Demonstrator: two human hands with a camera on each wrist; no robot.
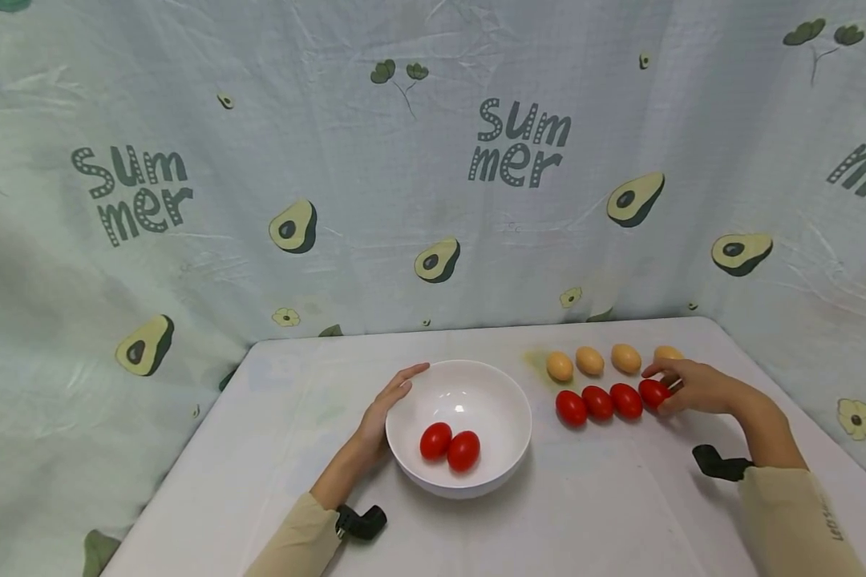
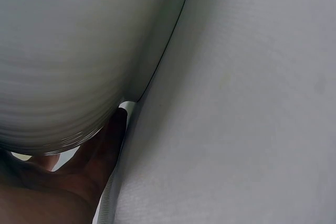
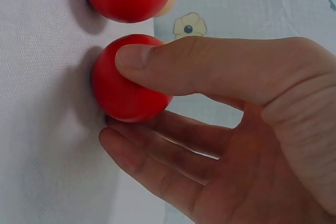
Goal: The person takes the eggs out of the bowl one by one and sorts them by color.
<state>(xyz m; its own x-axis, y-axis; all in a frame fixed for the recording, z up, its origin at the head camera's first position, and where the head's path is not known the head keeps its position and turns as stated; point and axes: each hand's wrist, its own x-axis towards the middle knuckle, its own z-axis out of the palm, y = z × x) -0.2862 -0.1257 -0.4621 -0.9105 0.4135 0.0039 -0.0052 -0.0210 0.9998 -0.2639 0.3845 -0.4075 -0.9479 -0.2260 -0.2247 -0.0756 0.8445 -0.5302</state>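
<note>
A white bowl (image 1: 501,417) stands on the table with two red eggs (image 1: 464,451) inside. My left hand (image 1: 382,413) rests along the bowl's left outer wall, fingers extended toward its far side. Seen from the left wrist, that hand (image 2: 79,182) touches the bowl's underside (image 2: 63,61). My right hand (image 1: 703,389) pinches the rightmost red egg (image 1: 653,393) of a row on the right. In the right wrist view the thumb lies across this egg (image 3: 126,93), with the other fingers beside and behind it. The egg appears to be at table level.
Several red eggs (image 1: 597,403) line up left of my right hand. Behind them runs a row of orange-yellow eggs (image 1: 589,361), the rightmost partly hidden by the hand. A printed curtain (image 1: 346,160) hangs behind the white table (image 1: 317,393).
</note>
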